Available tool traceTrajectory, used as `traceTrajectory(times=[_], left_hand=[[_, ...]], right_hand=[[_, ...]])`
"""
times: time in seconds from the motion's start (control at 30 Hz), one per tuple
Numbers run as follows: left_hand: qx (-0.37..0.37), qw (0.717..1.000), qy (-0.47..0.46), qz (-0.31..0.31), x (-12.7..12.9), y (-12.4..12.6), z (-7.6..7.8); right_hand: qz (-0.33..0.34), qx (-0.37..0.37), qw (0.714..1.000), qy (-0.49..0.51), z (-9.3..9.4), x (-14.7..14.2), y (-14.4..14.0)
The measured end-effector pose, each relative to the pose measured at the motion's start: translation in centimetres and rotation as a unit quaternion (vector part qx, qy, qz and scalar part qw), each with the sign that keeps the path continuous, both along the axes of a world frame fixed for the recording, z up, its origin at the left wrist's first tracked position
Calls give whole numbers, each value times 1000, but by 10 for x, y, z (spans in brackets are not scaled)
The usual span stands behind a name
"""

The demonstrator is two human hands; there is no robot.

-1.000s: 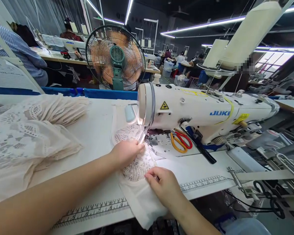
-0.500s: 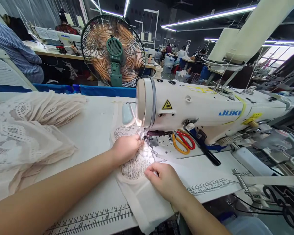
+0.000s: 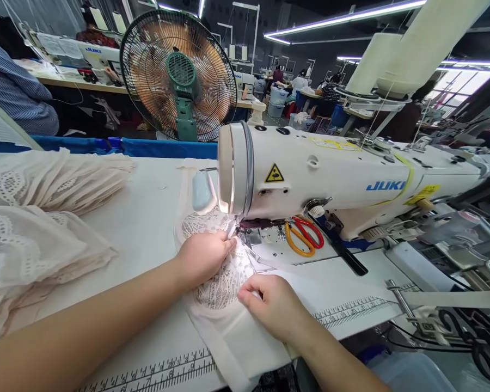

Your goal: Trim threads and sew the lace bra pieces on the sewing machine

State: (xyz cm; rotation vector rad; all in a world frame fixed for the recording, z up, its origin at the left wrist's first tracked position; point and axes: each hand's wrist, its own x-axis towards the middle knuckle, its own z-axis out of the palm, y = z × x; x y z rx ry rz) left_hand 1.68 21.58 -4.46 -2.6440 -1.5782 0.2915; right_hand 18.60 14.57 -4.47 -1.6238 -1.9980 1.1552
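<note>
A cream lace garment piece (image 3: 219, 288) lies under the needle end of a white sewing machine (image 3: 294, 174). My left hand (image 3: 204, 257) is closed on the lace just in front of the presser foot, thumb and fingers pinched together. Nearer to me, my right hand (image 3: 269, 305) pinches the right edge of the same garment piece. The plain cream part of the fabric hangs over the table's front edge. The stitching point is partly hidden by the machine head and my left fingers.
Lace fabric (image 3: 44, 218) is heaped on the left. Yellow-and-red-handled scissors (image 3: 302, 239) lie on the machine bed. A printed ruler (image 3: 175, 373) runs along the table's front. Behind stand a large fan (image 3: 182, 76) and a person in a striped sleeve (image 3: 16, 87).
The view has shifted slightly, so most things sit a little further left. My left hand is slightly lower relative to the needle area; both hands keep their pinch on the lace.
</note>
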Motion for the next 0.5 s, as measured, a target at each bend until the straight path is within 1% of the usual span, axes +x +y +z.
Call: traceTrajectory(times=[0.23, 0.37, 0.5], left_hand=[[-21, 999, -28, 14, 3, 3, 2], [-26, 998, -49, 4, 3, 5, 5], [-30, 998, -46, 13, 3, 10, 6]], right_hand=[[2, -1, 1000, 5, 0, 0, 2], [3, -10, 1000, 5, 1, 0, 3], [0, -20, 1000, 4, 3, 2, 7]])
